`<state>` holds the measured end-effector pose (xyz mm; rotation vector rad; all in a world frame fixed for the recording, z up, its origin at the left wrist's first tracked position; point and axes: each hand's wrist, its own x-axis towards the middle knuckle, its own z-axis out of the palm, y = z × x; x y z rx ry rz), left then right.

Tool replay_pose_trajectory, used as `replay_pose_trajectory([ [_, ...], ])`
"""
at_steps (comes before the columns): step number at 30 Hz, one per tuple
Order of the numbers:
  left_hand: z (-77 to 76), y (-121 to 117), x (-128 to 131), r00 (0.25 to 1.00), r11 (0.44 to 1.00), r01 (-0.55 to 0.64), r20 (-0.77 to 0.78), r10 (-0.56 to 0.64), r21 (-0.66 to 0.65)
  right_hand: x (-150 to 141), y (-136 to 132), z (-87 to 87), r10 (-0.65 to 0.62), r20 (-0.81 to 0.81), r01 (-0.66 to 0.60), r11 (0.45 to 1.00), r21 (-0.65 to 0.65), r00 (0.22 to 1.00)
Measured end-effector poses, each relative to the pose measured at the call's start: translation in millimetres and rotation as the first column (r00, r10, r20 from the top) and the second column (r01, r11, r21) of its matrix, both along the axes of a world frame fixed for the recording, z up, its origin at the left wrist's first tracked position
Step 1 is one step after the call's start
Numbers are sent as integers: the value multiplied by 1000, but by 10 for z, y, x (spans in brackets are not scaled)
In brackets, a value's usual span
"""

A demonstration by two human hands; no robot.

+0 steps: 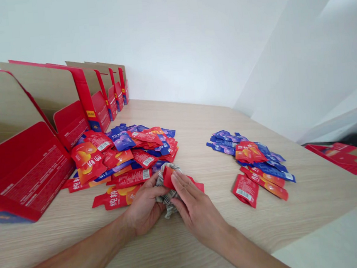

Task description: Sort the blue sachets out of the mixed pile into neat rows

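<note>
Low over the front middle of the table, both hands meet around a crumpled grey-and-white striped cloth [170,210] and a small red pouch [167,178]. My left hand [145,205] is closed on the cloth from the left, its thumb across the front. From the right, my right hand [199,209] presses its fingers over the pouch against the cloth; much of the pouch is hidden beneath them. Just behind and left of the hands is a loose heap of red, orange and blue pouches [123,144]. Another red pouch [198,185] partly shows behind my right hand.
Open red cardboard boxes [38,171] stand in a row along the left side. A second, smaller heap of red and blue pouches [250,152] lies on the right of the wooden table [189,116]. Beyond the right edge is a red printed box [333,158]. A white wall stands behind.
</note>
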<state>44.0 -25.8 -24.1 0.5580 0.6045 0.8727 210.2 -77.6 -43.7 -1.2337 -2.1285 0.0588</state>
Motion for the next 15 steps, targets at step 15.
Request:
replay_pose_trajectory([
  [15,59,-21,3,997,998,68,-32,-68,-5,240,349,366,-331,-397,304,944,-131,856],
])
